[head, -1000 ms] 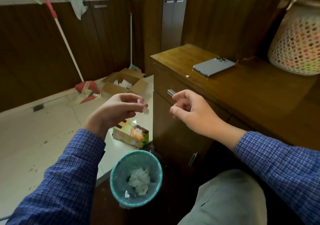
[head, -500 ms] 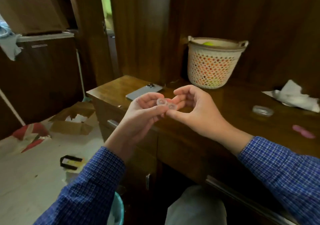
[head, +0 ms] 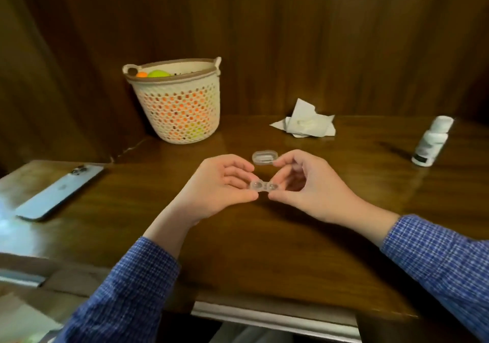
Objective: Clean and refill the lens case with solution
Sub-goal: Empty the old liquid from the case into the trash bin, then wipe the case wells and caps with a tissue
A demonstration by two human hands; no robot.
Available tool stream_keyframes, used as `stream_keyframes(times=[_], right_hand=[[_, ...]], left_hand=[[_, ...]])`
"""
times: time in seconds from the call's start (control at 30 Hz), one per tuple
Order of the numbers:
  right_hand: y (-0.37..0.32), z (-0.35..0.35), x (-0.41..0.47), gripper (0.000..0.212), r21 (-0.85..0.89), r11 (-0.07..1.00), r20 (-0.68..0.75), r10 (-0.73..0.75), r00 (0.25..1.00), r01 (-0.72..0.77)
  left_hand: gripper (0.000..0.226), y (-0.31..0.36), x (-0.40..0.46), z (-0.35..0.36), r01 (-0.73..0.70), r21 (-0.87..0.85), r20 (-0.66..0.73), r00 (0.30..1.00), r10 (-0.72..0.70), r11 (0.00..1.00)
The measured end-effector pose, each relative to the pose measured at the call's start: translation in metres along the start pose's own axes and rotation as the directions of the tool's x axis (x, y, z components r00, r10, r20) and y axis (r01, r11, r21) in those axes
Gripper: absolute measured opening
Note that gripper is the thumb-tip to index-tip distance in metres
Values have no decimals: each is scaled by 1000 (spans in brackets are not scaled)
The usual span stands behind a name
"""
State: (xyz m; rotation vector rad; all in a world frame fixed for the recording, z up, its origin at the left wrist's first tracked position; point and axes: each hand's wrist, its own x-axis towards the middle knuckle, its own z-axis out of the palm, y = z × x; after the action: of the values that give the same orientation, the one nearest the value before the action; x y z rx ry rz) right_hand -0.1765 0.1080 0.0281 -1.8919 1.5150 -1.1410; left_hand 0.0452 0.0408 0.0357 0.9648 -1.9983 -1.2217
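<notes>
Head view is now facing the bench (head: 238, 250), not the bin. Both hands, left (head: 219, 186) and right (head: 304, 186), are pinching the empty case (head: 263, 185); the bottle (head: 431, 141) is waiting nearby.

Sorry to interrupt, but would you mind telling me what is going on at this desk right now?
A person in blue checked sleeves holds a clear twin-well lens case above the wooden desk, the left hand pinching one end and the right hand the other. Its wells appear uncapped. A clear lid lies just behind the hands. A white bottle stands at the far right, untouched, and crumpled tissue lies farther back.
</notes>
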Motion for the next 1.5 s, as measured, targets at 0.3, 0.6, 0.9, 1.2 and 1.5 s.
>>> stream_keyframes(times=[0.3, 0.6, 0.9, 1.2, 1.5], right_hand=[[64, -47, -1, 52, -68, 994, 26, 88, 996, -86], [70, -48, -5, 50, -98, 992, 57, 80, 995, -75], [67, -44, -6, 48, -115, 990, 65, 88, 994, -80], [60, -45, -5, 48, -114, 986, 52, 128, 990, -122], [74, -95, 105, 26, -254, 952, -280, 94, 955, -168]], left_hand=[[48, 6, 74, 51, -207, 331, 276, 954, 115, 921], [50, -12, 78, 55, -271, 291, 280, 941, 189, 918], [51, -17, 67, 60, -270, 283, 215, 953, 214, 920], [56, -15, 60, 62, -256, 318, 179, 962, 207, 913], [60, -24, 65, 50, -226, 329, 168, 969, 179, 917]])
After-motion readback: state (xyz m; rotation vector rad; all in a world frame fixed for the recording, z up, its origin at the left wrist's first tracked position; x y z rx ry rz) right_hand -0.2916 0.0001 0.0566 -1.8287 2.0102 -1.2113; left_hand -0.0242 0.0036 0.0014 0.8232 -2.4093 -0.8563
